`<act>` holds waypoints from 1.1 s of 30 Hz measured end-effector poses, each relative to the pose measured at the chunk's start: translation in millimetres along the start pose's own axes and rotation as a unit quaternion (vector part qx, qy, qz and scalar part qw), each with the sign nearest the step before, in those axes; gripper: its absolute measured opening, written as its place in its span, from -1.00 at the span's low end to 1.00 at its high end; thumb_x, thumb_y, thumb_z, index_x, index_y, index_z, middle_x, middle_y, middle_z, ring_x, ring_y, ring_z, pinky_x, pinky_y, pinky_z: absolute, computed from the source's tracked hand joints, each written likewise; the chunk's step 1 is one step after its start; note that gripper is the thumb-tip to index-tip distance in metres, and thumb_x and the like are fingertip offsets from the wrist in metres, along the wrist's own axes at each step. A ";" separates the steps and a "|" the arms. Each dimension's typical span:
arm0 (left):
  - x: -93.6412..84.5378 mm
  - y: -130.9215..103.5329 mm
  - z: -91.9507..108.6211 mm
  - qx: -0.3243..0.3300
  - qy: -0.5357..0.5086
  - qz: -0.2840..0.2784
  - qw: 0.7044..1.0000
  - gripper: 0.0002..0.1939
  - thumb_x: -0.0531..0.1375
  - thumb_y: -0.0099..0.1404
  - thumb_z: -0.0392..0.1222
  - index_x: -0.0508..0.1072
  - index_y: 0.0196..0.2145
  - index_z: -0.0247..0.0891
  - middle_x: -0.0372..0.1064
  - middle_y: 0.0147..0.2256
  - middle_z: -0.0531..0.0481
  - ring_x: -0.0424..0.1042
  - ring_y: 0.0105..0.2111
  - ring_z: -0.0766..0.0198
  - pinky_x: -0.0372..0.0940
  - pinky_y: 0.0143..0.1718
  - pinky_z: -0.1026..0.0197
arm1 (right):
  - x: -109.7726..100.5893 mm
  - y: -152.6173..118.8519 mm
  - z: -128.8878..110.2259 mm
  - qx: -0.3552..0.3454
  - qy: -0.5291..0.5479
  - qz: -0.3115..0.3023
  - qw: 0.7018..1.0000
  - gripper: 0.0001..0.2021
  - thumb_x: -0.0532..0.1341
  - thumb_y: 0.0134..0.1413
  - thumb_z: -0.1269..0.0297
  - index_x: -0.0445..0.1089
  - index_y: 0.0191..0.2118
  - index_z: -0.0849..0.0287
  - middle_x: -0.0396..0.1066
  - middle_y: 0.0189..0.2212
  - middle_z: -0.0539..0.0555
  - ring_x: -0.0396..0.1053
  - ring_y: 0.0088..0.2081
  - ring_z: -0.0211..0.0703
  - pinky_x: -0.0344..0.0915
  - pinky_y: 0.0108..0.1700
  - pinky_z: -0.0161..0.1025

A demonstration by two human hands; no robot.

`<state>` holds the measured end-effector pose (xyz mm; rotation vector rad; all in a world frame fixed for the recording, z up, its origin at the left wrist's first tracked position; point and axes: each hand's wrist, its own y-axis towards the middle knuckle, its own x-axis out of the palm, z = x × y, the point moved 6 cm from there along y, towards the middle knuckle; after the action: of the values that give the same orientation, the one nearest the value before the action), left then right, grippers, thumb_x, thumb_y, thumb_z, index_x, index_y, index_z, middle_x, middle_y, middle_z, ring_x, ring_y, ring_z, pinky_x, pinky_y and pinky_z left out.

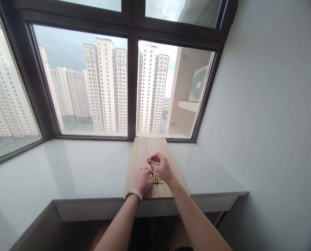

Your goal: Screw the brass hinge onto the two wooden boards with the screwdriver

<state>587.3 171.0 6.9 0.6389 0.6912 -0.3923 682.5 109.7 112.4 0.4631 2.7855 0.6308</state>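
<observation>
Two wooden boards (145,164) lie side by side on the white desk (92,167). A brass hinge (156,179) straddles their seam at 6 o'clock. Left hand (142,180) steadies it; right hand (162,167) pinches a small dark-tipped tool, so fastening seems underway.

At a white windowsill (79,167) facing high-rise towers, we work on two wooden boards (145,157) laid side by side. Our left hand (142,180) steadies a brass hinge (156,179) across their seam, while our right hand (162,167) pinches a small dark tool (152,159) just above it.
</observation>
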 end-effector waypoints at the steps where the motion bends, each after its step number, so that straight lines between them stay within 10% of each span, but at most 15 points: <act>1: 0.1 0.1 -0.3 0.001 -0.001 0.000 1.000 -0.91 0.25 0.28 -0.22 0.56 -0.25 -0.15 0.53 -0.06 -0.09 0.42 -0.03 0.06 0.24 0.01 0.10 | 0.5 0.1 -0.3 0.002 0.003 -0.008 1.000 -0.61 0.42 0.06 -0.10 0.41 -0.24 0.09 0.59 -0.24 0.17 0.55 -0.17 0.06 0.49 -0.34 -0.16; 12: -0.9 0.0 0.1 -0.006 0.003 0.001 1.000 -0.90 0.26 0.26 -0.26 0.58 -0.26 -0.15 0.54 -0.10 -0.07 0.42 -0.02 0.06 0.23 0.06 0.10 | 3.2 5.9 -8.1 0.027 0.050 -0.119 0.991 -0.50 0.29 0.18 -0.25 0.52 -0.14 0.16 0.55 -0.24 0.15 0.48 -0.26 -0.08 0.43 -0.35 -0.22; 33: 1.1 0.1 -2.0 -0.001 0.006 0.005 1.000 -0.90 0.24 0.25 -0.26 0.55 -0.27 -0.16 0.53 -0.11 -0.07 0.42 -0.05 0.08 0.23 0.01 0.11 | -2.6 2.7 -3.7 0.013 0.026 -0.066 0.997 -0.58 0.34 0.16 -0.15 0.47 -0.17 0.16 0.56 -0.22 0.17 0.50 -0.20 -0.02 0.45 -0.34 -0.20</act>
<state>587.2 172.3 4.9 0.6427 0.6987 -0.3779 684.4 109.7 117.4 0.2686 2.8469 0.5854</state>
